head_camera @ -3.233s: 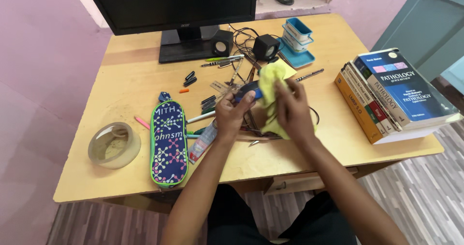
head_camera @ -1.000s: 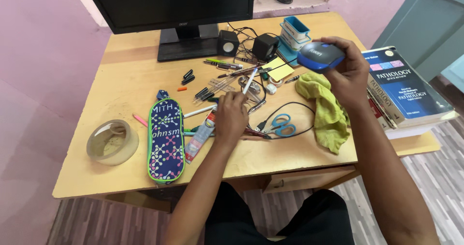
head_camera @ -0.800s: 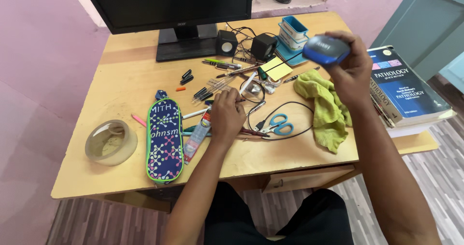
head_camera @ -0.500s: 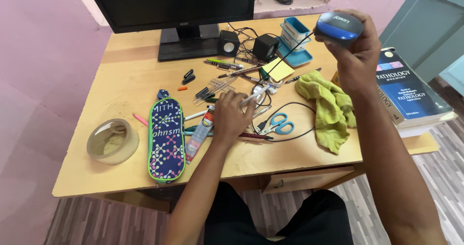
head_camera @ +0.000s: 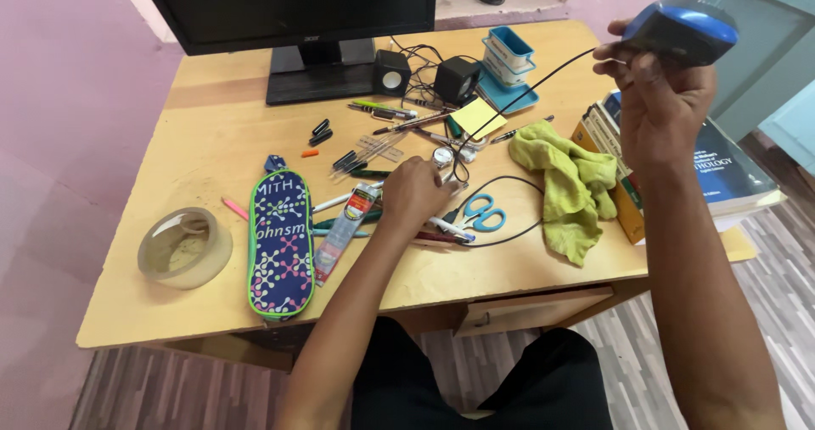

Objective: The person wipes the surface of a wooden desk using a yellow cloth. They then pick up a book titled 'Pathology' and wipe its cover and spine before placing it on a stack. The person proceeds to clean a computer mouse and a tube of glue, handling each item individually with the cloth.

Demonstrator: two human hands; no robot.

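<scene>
My right hand (head_camera: 658, 112) had lifted the blue mouse (head_camera: 682, 31) higher, fingers clamped around it; my left hand (head_camera: 414, 199) pressed closed over pens (head_camera: 441, 226), cable (head_camera: 518, 99) taut between.

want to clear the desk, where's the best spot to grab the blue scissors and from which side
Grip the scissors by the blue handle loops, coming from above on the cloth side. The loops lie flat and exposed; the blade end points toward the left hand, in among pens, and a black cable curves close around them.

two speakers (head_camera: 390, 72) — one monitor (head_camera: 289, 10), one scissors (head_camera: 482, 212)
</scene>
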